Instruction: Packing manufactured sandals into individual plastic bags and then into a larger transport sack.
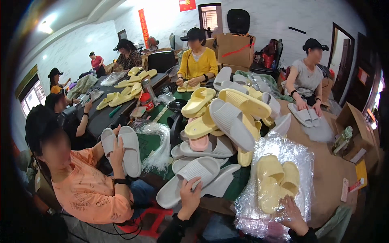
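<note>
Near the front of the table, my left hand (190, 199) has its fingers curled on the side of a light grey slipper (172, 191) with a ribbed strap. My right hand (293, 216) rests with fingers stretched out at the near end of a pair of pale yellow slippers (269, 190). That pair lies side by side on a stack of clear plastic bags (304, 162). Beside my left hand, another grey slipper (221, 181) lies tilted at the edge of the pile. Yellow and grey slippers are heaped between and beyond my hands, with a pink slipper (199, 143) partly buried.
At left, a person in an orange shirt (87, 186) holds grey slippers. Across, a person in yellow (197, 65) handles slippers; another at right (306, 77) touches a grey pair. A cardboard box (356, 125), a glass bottle (343, 139) and loose bags (154, 141) surround the pile.
</note>
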Available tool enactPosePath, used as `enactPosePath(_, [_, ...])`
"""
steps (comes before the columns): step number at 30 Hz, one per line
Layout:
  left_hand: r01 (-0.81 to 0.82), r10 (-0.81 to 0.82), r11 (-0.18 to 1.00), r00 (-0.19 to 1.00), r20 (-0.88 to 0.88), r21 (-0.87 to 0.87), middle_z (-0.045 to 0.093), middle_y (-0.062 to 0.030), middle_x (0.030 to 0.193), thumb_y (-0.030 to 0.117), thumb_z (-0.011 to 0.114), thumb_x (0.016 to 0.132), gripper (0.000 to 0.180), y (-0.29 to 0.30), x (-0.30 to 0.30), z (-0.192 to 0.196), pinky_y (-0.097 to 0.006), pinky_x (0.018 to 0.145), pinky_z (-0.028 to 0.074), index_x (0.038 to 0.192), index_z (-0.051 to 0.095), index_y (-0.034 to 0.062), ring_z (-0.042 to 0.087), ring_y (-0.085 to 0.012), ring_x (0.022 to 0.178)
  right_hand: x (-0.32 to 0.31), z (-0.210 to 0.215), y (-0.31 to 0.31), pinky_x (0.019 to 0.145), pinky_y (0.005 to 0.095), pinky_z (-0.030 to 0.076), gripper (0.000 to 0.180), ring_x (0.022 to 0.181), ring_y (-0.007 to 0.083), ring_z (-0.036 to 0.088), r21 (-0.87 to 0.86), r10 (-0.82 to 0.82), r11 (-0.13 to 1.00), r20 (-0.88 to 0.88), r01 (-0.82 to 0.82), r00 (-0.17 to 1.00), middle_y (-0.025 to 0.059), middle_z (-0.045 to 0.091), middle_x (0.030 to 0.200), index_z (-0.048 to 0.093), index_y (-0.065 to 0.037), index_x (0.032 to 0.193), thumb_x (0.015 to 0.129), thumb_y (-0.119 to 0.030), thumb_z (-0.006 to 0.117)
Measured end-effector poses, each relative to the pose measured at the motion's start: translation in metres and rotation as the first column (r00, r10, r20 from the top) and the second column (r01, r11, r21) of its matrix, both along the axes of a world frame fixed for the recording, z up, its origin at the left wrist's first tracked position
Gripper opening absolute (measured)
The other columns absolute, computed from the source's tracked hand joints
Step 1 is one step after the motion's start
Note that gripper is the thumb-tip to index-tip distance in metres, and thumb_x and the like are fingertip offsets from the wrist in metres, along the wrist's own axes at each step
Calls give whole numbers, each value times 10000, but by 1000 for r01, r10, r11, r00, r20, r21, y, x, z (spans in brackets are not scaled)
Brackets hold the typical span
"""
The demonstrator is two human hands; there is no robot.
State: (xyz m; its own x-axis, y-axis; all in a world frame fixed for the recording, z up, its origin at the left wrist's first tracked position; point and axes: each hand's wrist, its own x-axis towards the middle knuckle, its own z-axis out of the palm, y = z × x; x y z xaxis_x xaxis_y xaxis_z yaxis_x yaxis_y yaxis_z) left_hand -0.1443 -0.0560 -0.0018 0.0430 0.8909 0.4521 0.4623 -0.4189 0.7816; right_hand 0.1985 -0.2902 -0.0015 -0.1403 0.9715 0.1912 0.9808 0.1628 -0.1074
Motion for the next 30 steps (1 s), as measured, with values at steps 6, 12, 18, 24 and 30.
enactPosePath(6, [-1,-55,987,939,341,160,596,-146,994,-27,660,799,163,-32,6,80,-315,799,459,960,675,-4,595,-270,960,1,-15,0,1006,566,378,350,1130,484,478,49,-58,997,-19,58,998,188,522,1192,653,-135,977,679,-286,756])
enactPosePath(12, [7,-51,967,985,168,254,578,-160,1140,28,554,890,256,0,14,188,-298,925,397,1135,600,-27,541,-219,1066,-8,-12,4,993,561,383,563,1082,493,513,113,-77,991,61,70,995,222,557,1141,524,15,1145,739,-318,728])
enactPosePath(18, [555,-397,831,633,665,-33,534,-146,1244,56,419,971,379,113,77,247,-289,980,389,1344,446,-4,513,-184,1125,10,-39,-7,705,549,494,558,1160,518,466,18,-65,998,102,63,993,338,456,1268,470,-16,1266,833,-346,589])
enactPosePath(24, [326,-403,913,818,410,247,476,-191,1337,79,456,955,515,176,142,260,-316,995,394,1445,298,65,510,-276,1194,6,-26,-11,711,483,530,495,1046,492,544,104,-95,991,98,85,991,340,533,1124,563,22,1112,774,-328,656])
enactPosePath(30, [217,-215,976,970,-118,12,430,-262,1370,320,545,911,662,266,136,146,-387,1053,320,1463,260,89,394,-390,1296,-14,-8,0,684,506,505,535,1107,511,502,90,-184,979,-21,185,983,333,492,1193,503,-11,1175,784,-344,654])
